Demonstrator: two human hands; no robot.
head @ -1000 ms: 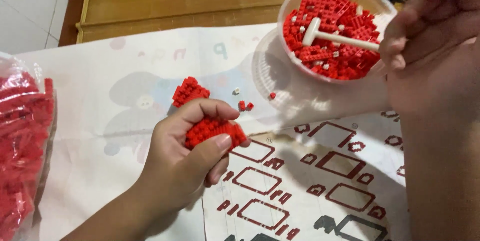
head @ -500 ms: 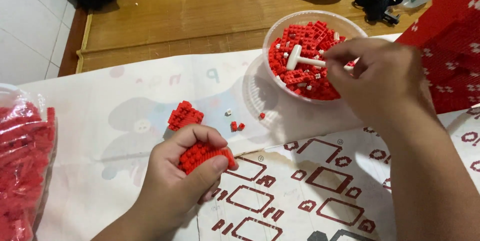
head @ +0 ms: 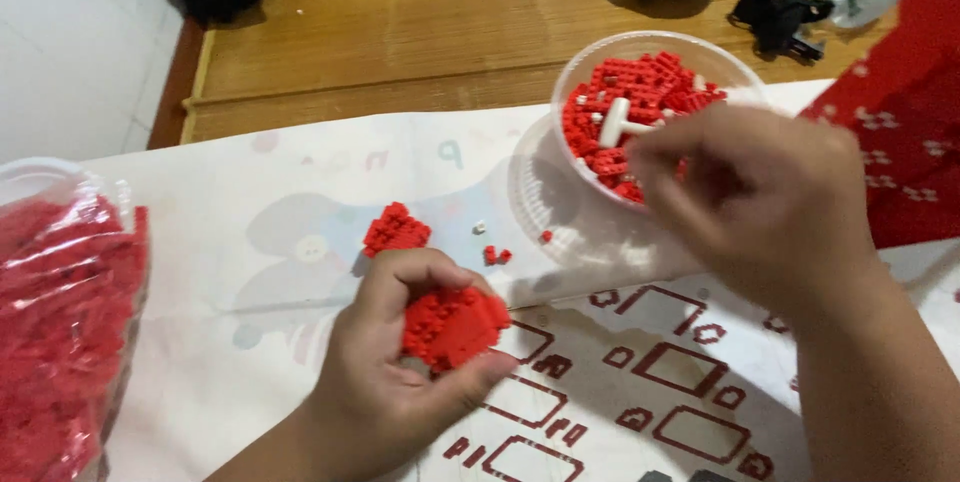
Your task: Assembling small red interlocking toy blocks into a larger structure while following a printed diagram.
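Open paper lies between the bag of red bricks (head: 60, 332) and small brick cluster (head: 396, 231); the bowl (head: 640, 47) and loose bricks (head: 497, 255) crowd the right.

So the left hand (head: 400, 382) sits near the front edge, wrapped around a brick assembly (head: 452, 326). Just behind it on the paper sheet (head: 300, 202) is a smaller brick cluster (head: 396, 230), with a few loose bricks (head: 497, 255) to its right. The right hand (head: 760, 197) is over on the right, its fingers (head: 650, 157) at the bowl (head: 600, 57), which has bricks and a little tool (head: 620, 124) in it. A bag of bricks (head: 60, 332) sits far left. Bare tabletop (head: 420, 32) lies behind the sheet.
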